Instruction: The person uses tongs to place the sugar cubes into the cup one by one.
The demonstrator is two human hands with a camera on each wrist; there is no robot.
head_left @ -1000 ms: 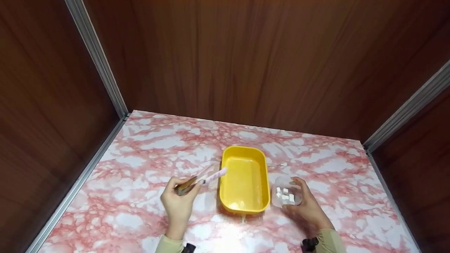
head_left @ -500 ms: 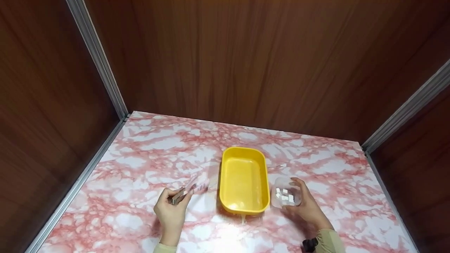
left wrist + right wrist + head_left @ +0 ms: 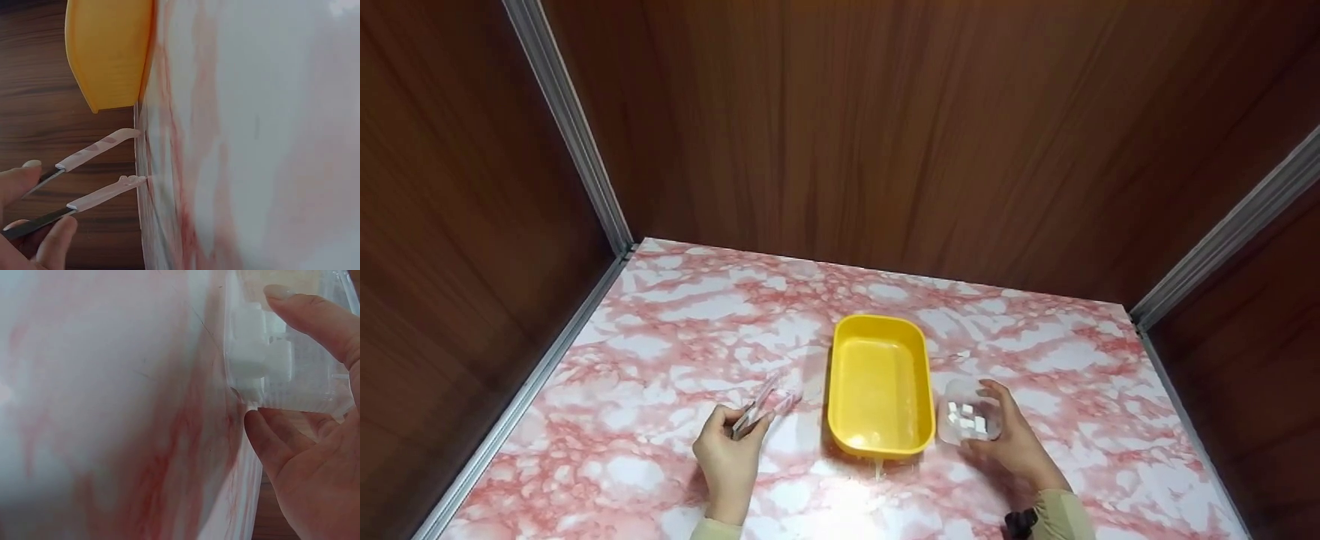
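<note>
My left hand [image 3: 727,454] pinches a pair of metal tongs with pale pink tips [image 3: 776,397], left of the yellow tub. In the left wrist view the two pink-covered arms of the tongs [image 3: 93,152] stand apart, nothing visible between them, their ends at the tabletop. On the other side of the tub, my right hand [image 3: 1014,435] grips a small clear plastic container [image 3: 955,433]. Several white blocks [image 3: 979,424] lie inside that container. From the right wrist, my thumb [image 3: 315,320] shows against the container's near side, while the other fingers go partly behind it.
Between the hands stands a yellow rectangular tub [image 3: 881,386]; no items show inside it. A tiny white bit [image 3: 964,353] lies beyond the clear container. Dark wood-look panels [image 3: 840,135] enclose the red-and-white marbled table [image 3: 660,330] at the back and sides.
My left hand has drawn the tongs leftward from the tub's rim and turned them toward the tabletop. The right hand stays on the container.
</note>
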